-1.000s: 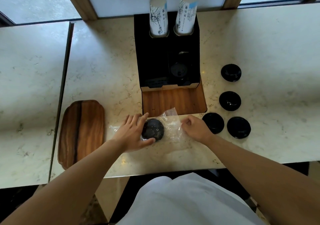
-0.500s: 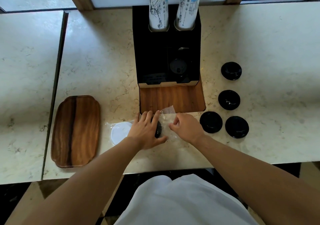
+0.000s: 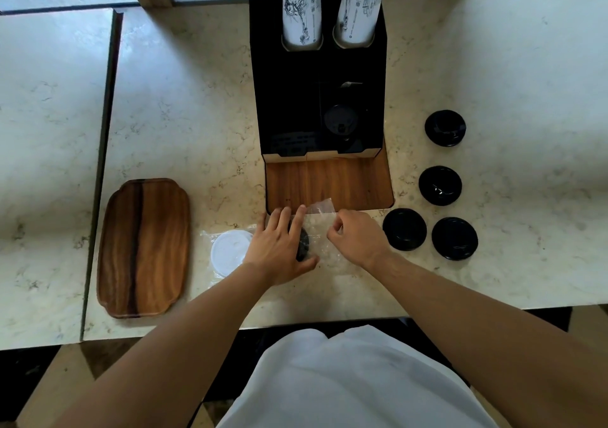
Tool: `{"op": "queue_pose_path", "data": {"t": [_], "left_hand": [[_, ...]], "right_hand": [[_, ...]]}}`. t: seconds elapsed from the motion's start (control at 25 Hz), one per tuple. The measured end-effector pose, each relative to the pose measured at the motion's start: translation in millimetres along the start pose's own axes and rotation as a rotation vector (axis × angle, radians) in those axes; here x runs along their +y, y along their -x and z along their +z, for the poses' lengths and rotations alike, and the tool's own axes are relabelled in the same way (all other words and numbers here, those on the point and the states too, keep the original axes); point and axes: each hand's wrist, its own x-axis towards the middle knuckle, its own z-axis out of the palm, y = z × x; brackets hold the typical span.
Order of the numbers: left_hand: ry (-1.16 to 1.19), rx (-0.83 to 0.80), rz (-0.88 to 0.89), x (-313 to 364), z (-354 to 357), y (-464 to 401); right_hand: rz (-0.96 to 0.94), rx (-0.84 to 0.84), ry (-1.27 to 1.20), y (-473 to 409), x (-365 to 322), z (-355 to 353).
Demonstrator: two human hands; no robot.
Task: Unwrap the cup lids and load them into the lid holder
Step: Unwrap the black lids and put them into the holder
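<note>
A clear plastic wrapper (image 3: 320, 230) lies on the counter just in front of the black lid holder (image 3: 317, 98). My left hand (image 3: 281, 246) presses flat on a black lid (image 3: 302, 245) inside the wrapper, covering most of it. My right hand (image 3: 357, 235) pinches the wrapper's right end between thumb and fingers. A white lid (image 3: 228, 250) sits in wrapping to the left of my left hand. One black lid (image 3: 340, 121) rests in the holder's right slot. Several loose black lids (image 3: 404, 229) lie on the counter to the right.
Two stacks of printed paper cups (image 3: 301, 6) stand in the holder's back. The holder's wooden base (image 3: 329, 181) juts toward me. A wooden tray (image 3: 144, 246) lies at the left. A seam (image 3: 102, 164) splits the marble counter from a second slab.
My left hand has slid right over the black lid, uncovering the white lid at its left. My right hand has moved left and closed on the wrapper's end.
</note>
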Motion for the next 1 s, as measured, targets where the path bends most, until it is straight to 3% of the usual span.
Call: {"op": "queue_pose_path", "data": {"t": [0.64, 0.84, 1.0], "left_hand": [[0.019, -0.004, -0.012, -3, 5, -1], [0.016, -0.014, -0.014, -2, 4, -1], [0.059, -0.028, -0.007, -4, -1, 0]], "right_hand": [[0.259, 0.062, -0.14, 2, 35, -15], [0.256, 0.084, -0.179, 2, 31, -17], [0.15, 0.212, -0.236, 7, 20, -19]]}}
